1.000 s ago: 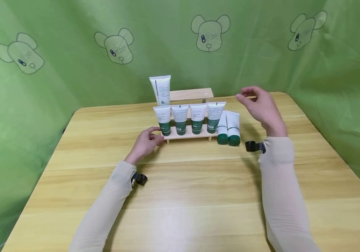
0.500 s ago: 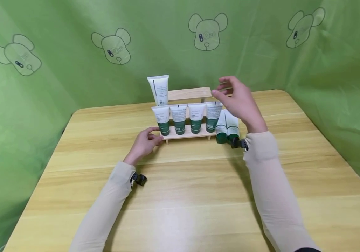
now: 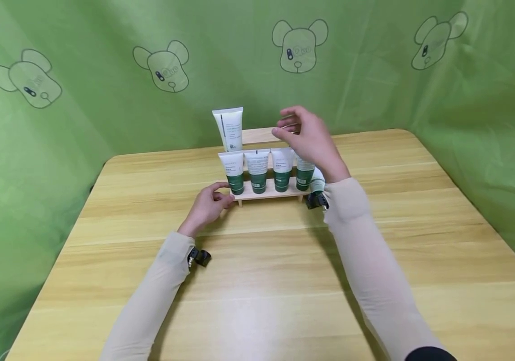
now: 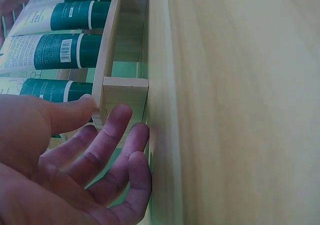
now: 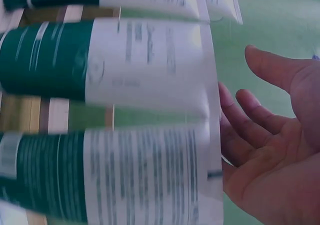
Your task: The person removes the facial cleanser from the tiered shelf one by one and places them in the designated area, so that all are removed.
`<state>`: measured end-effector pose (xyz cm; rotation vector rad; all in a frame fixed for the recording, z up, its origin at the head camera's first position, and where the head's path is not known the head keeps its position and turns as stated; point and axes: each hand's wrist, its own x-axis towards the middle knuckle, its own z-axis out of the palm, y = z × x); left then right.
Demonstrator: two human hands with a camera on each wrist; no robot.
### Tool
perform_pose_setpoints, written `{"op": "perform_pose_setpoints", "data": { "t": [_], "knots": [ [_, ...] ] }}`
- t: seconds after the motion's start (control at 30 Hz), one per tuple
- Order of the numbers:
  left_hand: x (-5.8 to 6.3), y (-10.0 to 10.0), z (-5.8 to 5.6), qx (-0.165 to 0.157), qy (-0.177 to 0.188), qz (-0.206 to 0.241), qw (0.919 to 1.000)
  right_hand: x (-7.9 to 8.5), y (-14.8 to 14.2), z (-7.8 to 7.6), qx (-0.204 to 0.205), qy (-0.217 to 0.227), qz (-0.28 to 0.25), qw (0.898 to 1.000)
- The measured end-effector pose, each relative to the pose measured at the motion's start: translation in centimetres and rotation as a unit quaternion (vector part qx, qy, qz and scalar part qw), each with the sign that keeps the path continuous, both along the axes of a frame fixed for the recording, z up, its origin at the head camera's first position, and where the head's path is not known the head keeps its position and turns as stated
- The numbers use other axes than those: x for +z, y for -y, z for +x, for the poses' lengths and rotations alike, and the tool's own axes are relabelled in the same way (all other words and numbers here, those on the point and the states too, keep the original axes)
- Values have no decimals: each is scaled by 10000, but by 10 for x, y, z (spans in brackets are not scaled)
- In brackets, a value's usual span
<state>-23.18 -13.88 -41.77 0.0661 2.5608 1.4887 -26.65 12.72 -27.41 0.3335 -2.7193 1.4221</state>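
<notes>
Steadying rack (image 3: pixel 270 193), prob.: L hand (image 3: pixel 209 203) pinches its L end, thumb on top, fingers below. 4 sm. tubes (image 3: pixel 258 173) stand cap-down along its front, prob. for balance. R hand (image 3: pixel 309 135) loosely spread, nothing held, by their tops; tall tube (image 3: pixel 229 131) back L.

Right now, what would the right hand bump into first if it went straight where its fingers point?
Probably the tall white tube at the back: in the head view, the right hand points its fingers toward it. Depth is unclear, so it might miss.
</notes>
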Motion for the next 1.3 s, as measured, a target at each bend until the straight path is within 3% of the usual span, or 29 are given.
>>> {"op": "perform_pose_setpoints", "data": {
  "t": [0.73, 1.3],
  "knots": [
    [-1, 2, 0, -30, -40, 129, 9999, 4, 61, -23, 495, 375, -3, 9981],
    [0, 1, 1, -54, -47, 154, 9999, 0, 85, -28, 407, 375, 410, 9976]
  ]
}}
